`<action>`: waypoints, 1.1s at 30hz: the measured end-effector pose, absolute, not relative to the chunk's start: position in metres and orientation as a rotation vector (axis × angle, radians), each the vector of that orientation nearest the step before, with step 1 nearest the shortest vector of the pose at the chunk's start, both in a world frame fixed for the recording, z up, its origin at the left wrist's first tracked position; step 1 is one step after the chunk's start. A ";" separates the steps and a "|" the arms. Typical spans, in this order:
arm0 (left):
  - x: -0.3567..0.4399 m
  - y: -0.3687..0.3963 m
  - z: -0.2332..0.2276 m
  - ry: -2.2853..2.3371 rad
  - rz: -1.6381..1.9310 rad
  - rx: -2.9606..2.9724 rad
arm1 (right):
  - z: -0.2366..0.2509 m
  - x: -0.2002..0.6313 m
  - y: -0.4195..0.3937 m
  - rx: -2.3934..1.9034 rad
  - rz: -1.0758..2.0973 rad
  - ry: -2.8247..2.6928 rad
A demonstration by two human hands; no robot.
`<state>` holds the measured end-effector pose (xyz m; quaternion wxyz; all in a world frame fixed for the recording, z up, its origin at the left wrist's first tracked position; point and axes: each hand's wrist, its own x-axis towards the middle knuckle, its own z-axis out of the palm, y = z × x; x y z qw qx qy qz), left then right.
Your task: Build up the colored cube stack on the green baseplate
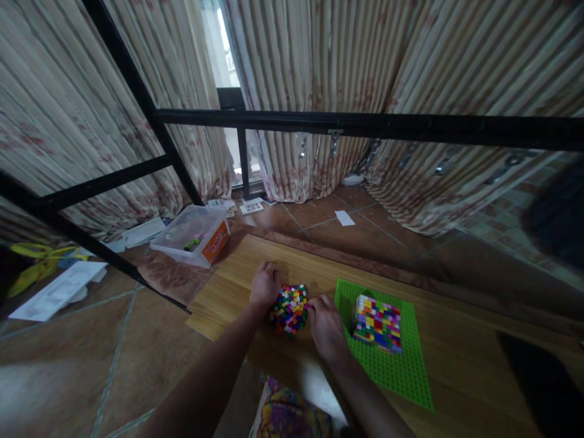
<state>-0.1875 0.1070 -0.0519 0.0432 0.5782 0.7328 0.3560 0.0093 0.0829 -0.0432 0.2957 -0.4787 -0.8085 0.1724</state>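
A heap of small toy bricks in many colours [289,309] lies on the wooden table between my hands. At its upper left edge rests my left hand [264,286], its fingers curled in; whatever they might hold is hidden. On the heap's right side, my right hand [326,325] pinches a small pink brick [310,306] between thumb and finger. Further right, a green baseplate [413,371] carries a low, multicoloured block built of many bricks [378,322].
The wooden table [456,365] bears a dark flat object [538,377] at the right. A clear plastic box [182,243] with an orange label stands on the tiled floor beyond the left end. Black metal bars [283,118] cross in front of striped curtains [314,61].
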 end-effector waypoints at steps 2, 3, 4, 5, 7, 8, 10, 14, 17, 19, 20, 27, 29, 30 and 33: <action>-0.187 0.107 -0.051 2.241 1.090 1.774 | -0.035 0.012 0.075 -1.264 0.501 -2.115; -0.187 0.107 -0.051 2.243 1.088 1.776 | -0.029 0.015 0.069 -1.246 0.541 -2.090; -0.187 0.107 -0.051 2.249 1.084 1.776 | -0.022 0.020 0.063 -1.224 0.589 -2.060; -0.187 0.107 -0.050 2.255 1.078 1.776 | -0.015 0.027 0.056 -1.203 0.639 -2.027; -0.187 0.108 -0.050 2.272 1.059 1.773 | -0.002 0.046 0.042 -1.201 0.713 -1.960; -0.188 0.108 -0.051 2.280 1.046 1.775 | 0.003 0.058 0.037 -1.214 0.738 -1.931; -0.188 0.110 -0.051 2.293 1.027 1.770 | 0.010 0.086 0.030 -1.282 0.737 -1.842; -0.189 0.111 -0.051 2.294 1.019 1.771 | 0.007 0.143 0.039 -1.469 0.681 -1.638; -0.189 0.111 -0.050 2.302 1.009 1.780 | 0.000 0.170 0.058 -1.598 0.630 -1.530; -0.188 0.111 -0.050 2.314 1.006 1.783 | -0.004 0.176 0.069 -1.642 0.593 -1.520; -0.188 0.111 -0.050 2.320 1.003 1.785 | -0.005 0.176 0.073 -1.645 0.575 -1.539; -0.192 0.113 -0.054 2.308 1.001 1.828 | -0.011 0.166 0.082 -1.603 0.437 -1.752; -0.193 0.113 -0.055 2.303 1.012 1.832 | -0.013 0.166 0.084 -1.631 0.420 -1.758; -0.193 0.114 -0.056 2.306 1.018 1.829 | -0.014 0.166 0.085 -1.644 0.422 -1.753; -0.193 0.114 -0.056 2.316 1.021 1.818 | -0.015 0.167 0.088 -1.684 0.473 -1.702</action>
